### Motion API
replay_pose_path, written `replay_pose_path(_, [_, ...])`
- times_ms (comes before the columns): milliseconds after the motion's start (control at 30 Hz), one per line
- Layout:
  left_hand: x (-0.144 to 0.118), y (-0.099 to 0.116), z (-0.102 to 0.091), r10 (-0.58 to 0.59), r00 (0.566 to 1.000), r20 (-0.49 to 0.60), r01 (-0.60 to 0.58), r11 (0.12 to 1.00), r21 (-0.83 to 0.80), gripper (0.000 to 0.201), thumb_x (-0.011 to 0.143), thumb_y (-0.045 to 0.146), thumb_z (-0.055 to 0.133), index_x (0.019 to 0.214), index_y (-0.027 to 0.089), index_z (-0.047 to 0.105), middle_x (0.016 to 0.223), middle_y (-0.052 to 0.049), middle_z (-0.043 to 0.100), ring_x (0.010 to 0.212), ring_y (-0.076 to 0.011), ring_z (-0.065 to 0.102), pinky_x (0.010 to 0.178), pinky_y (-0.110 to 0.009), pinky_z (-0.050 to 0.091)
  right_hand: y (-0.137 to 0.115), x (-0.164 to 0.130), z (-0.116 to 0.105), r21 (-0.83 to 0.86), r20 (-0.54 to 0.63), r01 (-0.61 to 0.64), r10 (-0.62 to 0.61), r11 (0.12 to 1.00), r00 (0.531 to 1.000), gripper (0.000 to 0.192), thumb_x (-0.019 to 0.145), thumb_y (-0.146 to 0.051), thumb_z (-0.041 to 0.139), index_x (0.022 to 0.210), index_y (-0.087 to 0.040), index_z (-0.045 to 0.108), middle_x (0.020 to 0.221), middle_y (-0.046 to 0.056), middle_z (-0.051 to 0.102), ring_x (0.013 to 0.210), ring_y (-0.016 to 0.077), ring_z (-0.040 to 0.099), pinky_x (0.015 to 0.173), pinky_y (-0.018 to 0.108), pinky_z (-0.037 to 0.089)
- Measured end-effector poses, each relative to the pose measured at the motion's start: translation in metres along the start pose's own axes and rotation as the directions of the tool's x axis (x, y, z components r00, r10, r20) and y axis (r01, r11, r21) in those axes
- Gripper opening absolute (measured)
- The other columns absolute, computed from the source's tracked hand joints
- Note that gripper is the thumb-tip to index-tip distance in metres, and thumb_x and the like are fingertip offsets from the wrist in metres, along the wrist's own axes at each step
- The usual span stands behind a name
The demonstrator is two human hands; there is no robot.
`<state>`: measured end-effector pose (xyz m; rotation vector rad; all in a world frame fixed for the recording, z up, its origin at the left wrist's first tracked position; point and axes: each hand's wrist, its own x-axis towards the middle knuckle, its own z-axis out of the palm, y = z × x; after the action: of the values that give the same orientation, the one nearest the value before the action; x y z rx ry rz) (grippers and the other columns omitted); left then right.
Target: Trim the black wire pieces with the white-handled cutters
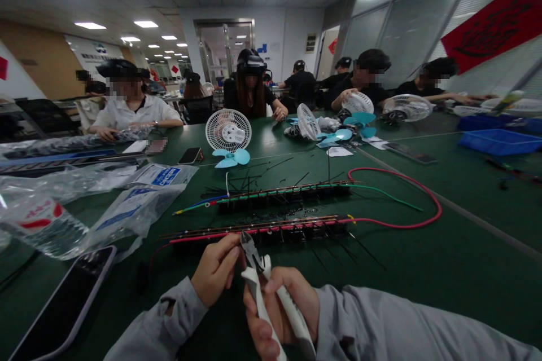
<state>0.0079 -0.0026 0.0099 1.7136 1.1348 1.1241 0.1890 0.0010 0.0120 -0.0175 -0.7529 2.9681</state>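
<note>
My right hand is wrapped around the white handles of diagonal cutters, whose metal jaws point away from me. The cutter tips meet the front edge of the nearer wire bundle, a long dark strip with a thick red wire along it and black cable-tie tails sticking out. Beside those tips, the fingers of my left hand are pinched together at the bundle's edge; what they grip is hidden. Just behind lies a second wire bundle with green and blue wires and more black tails.
A red cable loops at the right. Left of me are a phone, a water bottle and clear plastic bags. Fan parts, including a white fan grille, and a blue tray lie farther back, where other people sit.
</note>
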Motion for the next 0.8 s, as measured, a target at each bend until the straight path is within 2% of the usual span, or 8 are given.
replay_pose_path(267, [0.005,-0.006,0.004,-0.144,0.987,-0.073,0.146,0.989,0.024,0.035,0.091,0.036,0.037,0.106,0.013,0.059,0.046,0.005,0.052,0.025,-0.0053,0.043,0.026,-0.013,0.028,0.002,0.001,-0.003,0.001,-0.015,0.008,-0.008,1.000,1.000,0.034,0.065,-0.039,0.037,0.087,-0.014,0.044,0.063,0.002,0.051,0.054,0.0160,0.051,0.057,0.035,0.038])
replay_pose_path(367, [0.006,-0.009,0.005,-0.181,0.979,-0.095,0.185,0.982,0.033,0.034,0.090,0.035,0.037,0.107,0.015,0.059,0.059,0.000,0.062,0.025,-0.0047,0.045,0.023,-0.013,0.028,0.001,0.001,-0.003,-0.006,-0.046,0.001,-0.001,1.000,0.999,0.033,0.065,-0.039,0.037,0.087,-0.015,0.043,0.063,0.002,0.051,0.054,0.0154,0.050,0.058,0.035,0.037])
replay_pose_path(433, [0.005,-0.008,0.006,-0.192,0.975,-0.108,0.198,0.979,0.043,0.035,0.090,0.034,0.037,0.110,0.016,0.058,0.064,0.000,0.064,0.025,-0.0045,0.045,0.023,-0.013,0.027,0.001,0.001,-0.002,-0.016,-0.063,-0.002,0.001,1.000,0.998,0.033,0.065,-0.039,0.037,0.087,-0.015,0.043,0.062,0.002,0.050,0.054,0.0153,0.049,0.058,0.035,0.037])
replay_pose_path(567, [0.002,-0.003,0.007,-0.110,0.983,-0.150,0.125,0.988,0.092,0.032,0.088,0.032,0.043,0.113,0.016,0.055,0.063,0.001,0.063,0.030,-0.0054,0.046,0.027,-0.014,0.032,0.000,0.001,-0.001,-0.030,-0.062,-0.001,0.000,1.000,0.998,0.033,0.064,-0.037,0.037,0.087,-0.014,0.044,0.062,0.002,0.051,0.054,0.0158,0.051,0.059,0.036,0.037])
replay_pose_path(667, [0.001,0.002,0.007,0.001,0.987,-0.161,0.016,0.995,0.103,0.027,0.087,0.027,0.046,0.108,0.016,0.058,0.070,-0.002,0.065,0.050,-0.0105,0.059,0.045,-0.018,0.046,0.001,0.001,-0.002,-0.021,-0.022,-0.001,0.001,1.000,1.000,0.033,0.064,-0.037,0.037,0.087,-0.014,0.045,0.062,0.003,0.053,0.054,0.0166,0.052,0.057,0.035,0.038])
replay_pose_path(733, [0.000,0.005,0.008,0.036,0.986,-0.165,-0.018,0.994,0.108,0.024,0.087,0.025,0.045,0.105,0.015,0.059,0.072,-0.002,0.066,0.058,-0.0127,0.062,0.052,-0.020,0.048,0.002,0.000,-0.003,-0.011,0.008,-0.004,0.004,1.000,1.000,0.034,0.064,-0.037,0.037,0.087,-0.014,0.045,0.063,0.004,0.053,0.054,0.0169,0.053,0.056,0.035,0.038])
replay_pose_path(800, [-0.001,0.007,0.009,0.046,0.984,-0.171,-0.024,0.991,0.134,0.022,0.088,0.024,0.045,0.103,0.016,0.059,0.068,-0.001,0.065,0.058,-0.0129,0.062,0.053,-0.020,0.048,0.003,0.000,-0.004,-0.007,0.020,-0.004,0.004,1.000,1.000,0.034,0.064,-0.037,0.037,0.087,-0.014,0.046,0.063,0.004,0.054,0.054,0.0170,0.053,0.055,0.034,0.039])
